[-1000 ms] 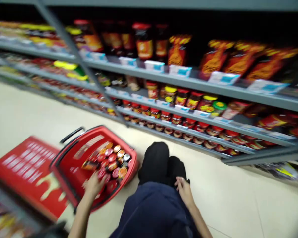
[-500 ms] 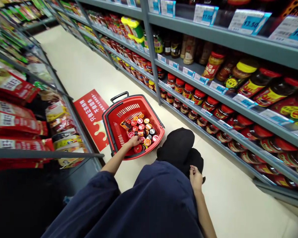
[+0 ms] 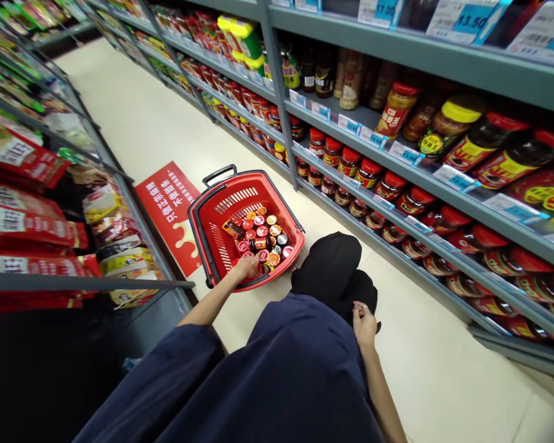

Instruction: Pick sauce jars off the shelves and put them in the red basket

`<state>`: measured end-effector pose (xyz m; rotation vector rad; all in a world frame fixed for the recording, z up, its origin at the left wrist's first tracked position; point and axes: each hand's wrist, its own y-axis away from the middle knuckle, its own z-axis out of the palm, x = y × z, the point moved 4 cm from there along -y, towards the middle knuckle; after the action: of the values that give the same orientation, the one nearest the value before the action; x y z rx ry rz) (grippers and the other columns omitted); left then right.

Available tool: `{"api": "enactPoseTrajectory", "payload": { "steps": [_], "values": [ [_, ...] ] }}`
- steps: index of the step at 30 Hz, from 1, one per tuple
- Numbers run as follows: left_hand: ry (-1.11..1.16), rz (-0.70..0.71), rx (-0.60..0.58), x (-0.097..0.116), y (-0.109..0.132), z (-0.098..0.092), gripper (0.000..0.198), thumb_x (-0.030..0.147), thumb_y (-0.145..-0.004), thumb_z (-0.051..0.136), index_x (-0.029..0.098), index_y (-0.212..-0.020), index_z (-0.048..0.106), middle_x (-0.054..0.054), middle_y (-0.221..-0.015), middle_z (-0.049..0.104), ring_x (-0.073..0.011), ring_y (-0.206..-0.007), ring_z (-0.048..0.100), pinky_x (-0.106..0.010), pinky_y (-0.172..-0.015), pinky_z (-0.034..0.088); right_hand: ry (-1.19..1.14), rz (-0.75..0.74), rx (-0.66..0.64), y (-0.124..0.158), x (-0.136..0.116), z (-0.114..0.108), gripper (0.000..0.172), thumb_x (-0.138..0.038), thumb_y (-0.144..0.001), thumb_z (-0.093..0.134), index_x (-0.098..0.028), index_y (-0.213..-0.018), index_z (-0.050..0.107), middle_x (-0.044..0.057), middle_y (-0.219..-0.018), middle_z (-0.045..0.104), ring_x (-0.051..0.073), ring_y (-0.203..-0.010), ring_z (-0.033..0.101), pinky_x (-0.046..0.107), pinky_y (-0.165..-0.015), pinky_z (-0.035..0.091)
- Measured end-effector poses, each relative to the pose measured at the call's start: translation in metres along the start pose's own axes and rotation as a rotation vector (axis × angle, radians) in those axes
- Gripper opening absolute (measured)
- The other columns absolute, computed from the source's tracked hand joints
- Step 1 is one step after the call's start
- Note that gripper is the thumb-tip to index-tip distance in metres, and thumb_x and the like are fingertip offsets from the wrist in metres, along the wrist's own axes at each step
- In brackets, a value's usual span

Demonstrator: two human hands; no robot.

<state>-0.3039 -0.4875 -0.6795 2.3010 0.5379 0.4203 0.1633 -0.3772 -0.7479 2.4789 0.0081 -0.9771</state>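
Observation:
A red plastic shopping basket (image 3: 277, 178) stands on the floor, with several small jars (image 3: 261, 231) and a dark packet (image 3: 233, 229) in it. My left hand (image 3: 247, 267) reaches over the basket's near side. Its fingers curl down around a red-lidded jar (image 3: 255, 278) at the near end, mostly hidden under the hand. A dark jar (image 3: 260, 243) lies on its side just beyond. My right hand (image 3: 364, 325) rests against the black fabric (image 3: 335, 267) over my legs, its fingers curled together and nothing visible in them.
Grey shelves (image 3: 286, 132) with rows of red-lidded jars (image 3: 392, 187) run along the right. On the left, a rack (image 3: 157, 284) holds red food bags (image 3: 18, 215). A red floor sign (image 3: 166, 212) lies beside the basket.
My left hand has shifted slightly left and down, over the red-lidded jar that showed below it before. The right hand stays at my legs. The view has tilted slightly.

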Motion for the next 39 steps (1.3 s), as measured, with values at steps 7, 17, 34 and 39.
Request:
{"api": "enactPoseTrajectory", "payload": {
  "steps": [7,17,34,39],
  "values": [
    [0.111,-0.012,-0.001,-0.001,0.033,-0.052,0.032,0.027,-0.076,0.076,0.010,-0.104,0.073,-0.009,-0.097,0.076,-0.0221,-0.088,0.070,-0.031,-0.082,0.055,-0.150,0.000,0.017,0.002,-0.006,-0.010,0.047,-0.051,-0.086,0.051,-0.016,-0.105,0.075,0.009,-0.080,0.076,0.023,-0.072,0.069,0.037,-0.075,0.054],
    [0.625,0.131,0.035,0.064,0.159,-0.230,0.048,0.049,-0.085,0.053,0.015,-0.114,0.073,-0.005,-0.105,0.074,-0.0177,-0.072,0.067,-0.023,-0.057,0.053,-0.650,-0.573,-0.316,0.067,-0.270,-0.047,0.062,-0.043,-0.089,0.075,-0.025,-0.145,0.056,0.012,-0.151,0.057,0.027,-0.133,0.060,0.045,-0.113,0.050],
    [1.525,0.591,0.141,0.269,0.126,-0.124,0.070,0.054,-0.084,0.078,0.024,-0.144,0.059,-0.014,-0.149,0.060,-0.0328,-0.138,0.057,-0.037,-0.111,0.052,-0.998,-0.451,0.343,0.076,-0.293,-0.119,0.078,-0.037,-0.088,0.077,-0.025,-0.156,0.041,0.009,-0.155,0.053,0.028,-0.140,0.056,0.044,-0.118,0.049],
    [1.621,0.536,-0.002,0.293,0.131,-0.109,0.065,0.052,-0.088,0.075,0.022,-0.144,0.060,-0.016,-0.142,0.065,-0.0329,-0.129,0.064,-0.039,-0.102,0.058,-0.854,-0.495,0.226,0.087,-0.255,-0.121,0.071,-0.042,-0.095,0.068,-0.027,-0.159,0.039,0.008,-0.164,0.043,0.030,-0.150,0.045,0.047,-0.122,0.043]
  ]
}}
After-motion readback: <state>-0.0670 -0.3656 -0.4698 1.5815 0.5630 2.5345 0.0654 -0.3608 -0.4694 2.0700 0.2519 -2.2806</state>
